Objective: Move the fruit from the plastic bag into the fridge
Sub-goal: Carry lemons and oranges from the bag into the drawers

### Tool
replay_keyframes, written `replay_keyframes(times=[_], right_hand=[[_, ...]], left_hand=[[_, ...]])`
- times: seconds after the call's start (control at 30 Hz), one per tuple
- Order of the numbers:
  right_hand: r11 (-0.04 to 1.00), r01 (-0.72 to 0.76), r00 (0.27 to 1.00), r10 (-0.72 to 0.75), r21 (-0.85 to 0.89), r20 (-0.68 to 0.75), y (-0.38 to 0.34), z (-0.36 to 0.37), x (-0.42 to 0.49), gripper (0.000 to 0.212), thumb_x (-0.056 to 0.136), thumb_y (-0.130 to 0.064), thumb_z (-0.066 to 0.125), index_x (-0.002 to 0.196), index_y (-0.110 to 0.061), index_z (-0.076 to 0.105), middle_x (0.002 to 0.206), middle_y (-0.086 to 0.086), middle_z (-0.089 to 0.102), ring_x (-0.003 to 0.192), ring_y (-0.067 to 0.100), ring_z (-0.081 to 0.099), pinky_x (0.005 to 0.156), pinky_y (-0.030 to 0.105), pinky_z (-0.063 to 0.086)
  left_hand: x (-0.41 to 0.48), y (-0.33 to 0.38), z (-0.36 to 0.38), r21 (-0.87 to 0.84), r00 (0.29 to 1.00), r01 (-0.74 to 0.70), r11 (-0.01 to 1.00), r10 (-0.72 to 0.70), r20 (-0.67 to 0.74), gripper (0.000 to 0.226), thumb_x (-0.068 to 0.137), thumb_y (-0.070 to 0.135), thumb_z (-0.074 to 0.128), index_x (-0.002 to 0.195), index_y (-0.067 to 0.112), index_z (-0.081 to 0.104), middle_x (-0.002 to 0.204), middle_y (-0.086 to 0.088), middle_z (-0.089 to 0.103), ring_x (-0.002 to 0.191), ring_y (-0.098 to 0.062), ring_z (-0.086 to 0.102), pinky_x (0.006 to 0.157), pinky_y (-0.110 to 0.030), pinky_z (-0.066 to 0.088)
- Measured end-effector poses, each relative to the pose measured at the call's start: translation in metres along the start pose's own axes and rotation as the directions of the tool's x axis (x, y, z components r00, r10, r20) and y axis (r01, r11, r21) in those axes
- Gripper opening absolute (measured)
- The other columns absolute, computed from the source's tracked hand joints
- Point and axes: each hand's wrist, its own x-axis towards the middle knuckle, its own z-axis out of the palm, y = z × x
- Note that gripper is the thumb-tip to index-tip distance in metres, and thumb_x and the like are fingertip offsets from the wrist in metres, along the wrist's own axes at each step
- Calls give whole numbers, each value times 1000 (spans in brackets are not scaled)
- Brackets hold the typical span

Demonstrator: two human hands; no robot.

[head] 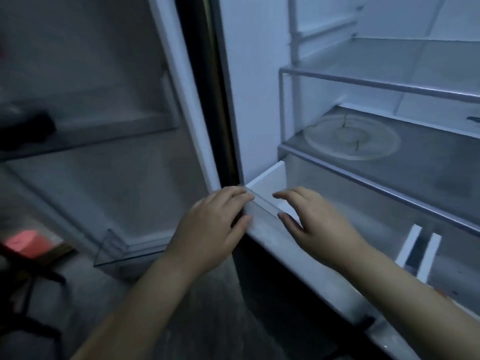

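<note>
The fridge [255,100] stands open, its door [104,178] swung to the left of the frame, and both hands are at the bottom drawer [268,179] in the centre. The drawer looks partly pulled out under the lowest shelf [415,175], likely so that fruit can be dropped in from above. It appears bare apart from two white dividers [409,245] at the right. Neither the fruit nor the bag is in view, so the fruit lies somewhere outside the frame and none shows in the fridge.

The left hand [210,224] comes up from the lower left, palm down, with its fingers nearly straight and close together and their tips against the drawer's front left corner. It holds nothing. The contact reads as a push or a steadying touch rather than a grip.

The right hand [320,224] reaches in from the lower right, palm down, fingers relaxed and spread over the clear front rim, tips just inside the drawer. It too is empty. The blur hides whether it touches the rim or hovers just above. Both forearms stretch forward and converge on the drawer front.

A glass plate [350,137] sits on the shelf above, and a clear door bin [117,252] hangs at the lower left.
</note>
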Motion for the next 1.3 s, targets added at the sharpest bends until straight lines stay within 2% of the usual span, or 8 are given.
replay_keyframes(times=[0.13, 0.27, 0.5, 0.7, 0.83, 0.97, 1.13, 1.3], right_hand=[[984, 175, 984, -175, 2, 34, -78, 20, 22, 36, 93, -34, 49, 125, -18, 54, 121, 0, 57, 110, 20, 53, 92, 27, 38], [947, 322, 940, -317, -17, 129, -164, 44, 41, 46, 94, -46, 36, 135, -26, 43, 134, -7, 47, 121, 14, 46, 99, 28, 39], [856, 509, 829, -515, 87, 218, -326, 111, 62, 47, 94, -46, 42, 138, -29, 38, 138, -10, 44, 123, 9, 42, 96, 22, 37], [658, 747, 611, -734, 91, 295, -451, 175, 64, 58, 89, -59, 27, 134, -27, 45, 136, -4, 50, 123, 18, 49, 94, 32, 43], [536, 823, 489, -837, 188, 246, -533, 196, 64, 53, 93, -51, 40, 140, -27, 38, 143, -7, 41, 131, 13, 39, 102, 24, 34], [405, 876, 352, -908, 261, 228, -602, 227, 63, 55, 93, -48, 43, 142, -24, 35, 143, -5, 39, 132, 14, 37, 106, 28, 36], [270, 905, 203, -953, 328, 224, -663, 274, 72, 60, 93, -49, 44, 145, -22, 30, 148, -7, 33, 136, 12, 30, 107, 22, 27], [204, 889, 136, -972, 410, 190, -714, 315, 120, 59, 92, -45, 48, 143, -19, 35, 146, -5, 36, 135, 15, 33, 108, 30, 34]], left_hand=[[-53, -41, -43, 81, 992, 128, 989, -127, -17, 45, 93, 44, 34, 128, 25, 53, 131, 7, 53, 116, -9, 45, 88, -25, 38], [-121, -90, -88, 176, 961, 268, 947, -276, 24, 49, 94, 49, 30, 135, 27, 46, 138, 8, 48, 124, -9, 45, 97, -22, 29], [-269, -170, -175, 355, 883, 452, 818, -466, -53, 49, 92, 50, 33, 125, 23, 56, 129, 6, 57, 119, -13, 53, 100, -32, 40], [-394, -198, -234, 389, 661, 738, 551, -707, -253, 54, 90, 48, 32, 118, 15, 64, 123, -4, 62, 116, -24, 57, 96, -43, 46], [-464, -210, -257, 434, 481, 836, 335, -828, -288, 61, 90, 53, 25, 126, 16, 59, 132, -5, 56, 123, -26, 50, 99, -46, 42], [-517, -222, -268, 450, 346, 877, 170, -874, -343, 65, 91, 56, 22, 131, 17, 54, 135, -6, 55, 126, -26, 48, 100, -46, 42], [-556, -253, -272, 427, 213, 903, 49, -914, -346, 77, 86, 61, 2, 147, 21, 29, 152, -2, 33, 141, -22, 25, 112, -41, 24], [-570, -310, -269, 392, 123, 919, -27, -927, -353, 81, 82, 62, -5, 150, 24, 18, 156, 2, 21, 145, -17, 14, 115, -37, 16]])
